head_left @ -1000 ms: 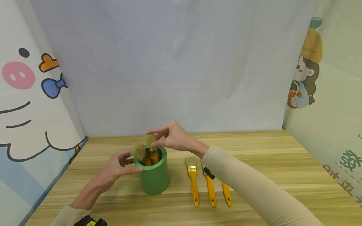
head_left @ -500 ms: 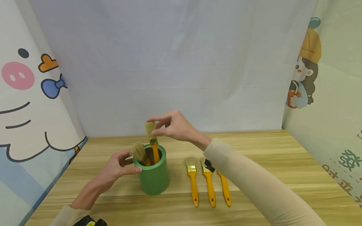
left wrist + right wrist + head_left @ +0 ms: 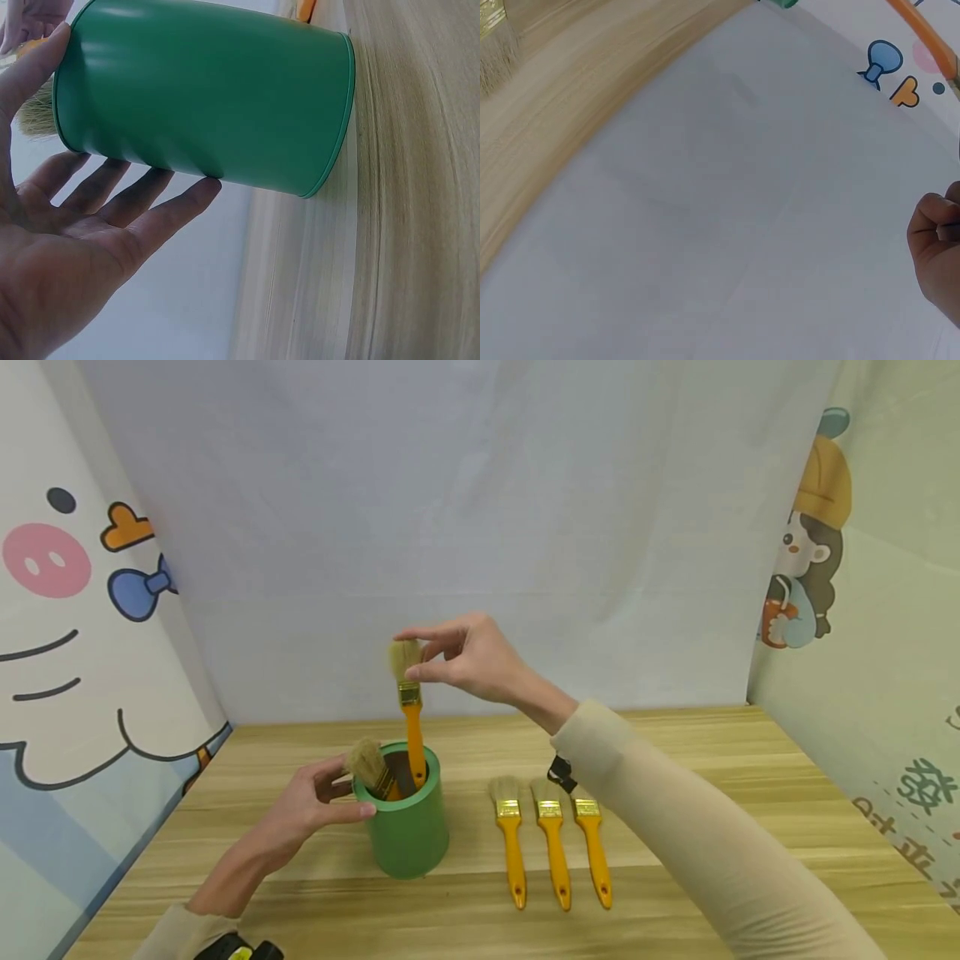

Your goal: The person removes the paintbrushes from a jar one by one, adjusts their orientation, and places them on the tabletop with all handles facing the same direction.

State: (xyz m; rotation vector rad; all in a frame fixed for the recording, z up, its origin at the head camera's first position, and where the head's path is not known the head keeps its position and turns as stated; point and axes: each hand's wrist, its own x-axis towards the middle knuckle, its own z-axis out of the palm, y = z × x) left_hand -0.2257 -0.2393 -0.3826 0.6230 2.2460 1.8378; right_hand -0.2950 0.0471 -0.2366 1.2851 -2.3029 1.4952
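A green cylindrical pot (image 3: 408,839) stands upright on the table. My left hand (image 3: 303,806) holds it from the left, thumb at the rim; in the left wrist view the fingertips touch the wall of the pot (image 3: 202,97). A paintbrush (image 3: 367,764) leans inside, bristles up over the left rim, most of its handle hidden. With thumb and fingers my right hand (image 3: 483,656) pinches a second paintbrush (image 3: 414,731) by its bristles. That brush hangs upright, handle down, its tip just within the pot's mouth. The right wrist view catches its orange handle (image 3: 926,34) at the edge.
Right of the pot, three paintbrushes lie side by side, bristles away from me: a left one (image 3: 513,852), a middle one (image 3: 555,852) and a right one (image 3: 595,847). My right forearm passes above them. A pale curtain (image 3: 480,527) hangs behind the wooden table (image 3: 675,735).
My right hand has risen, drawing the pinched paintbrush upward until nearly its whole handle shows above the pot. The left hand and the pot have stayed in place.
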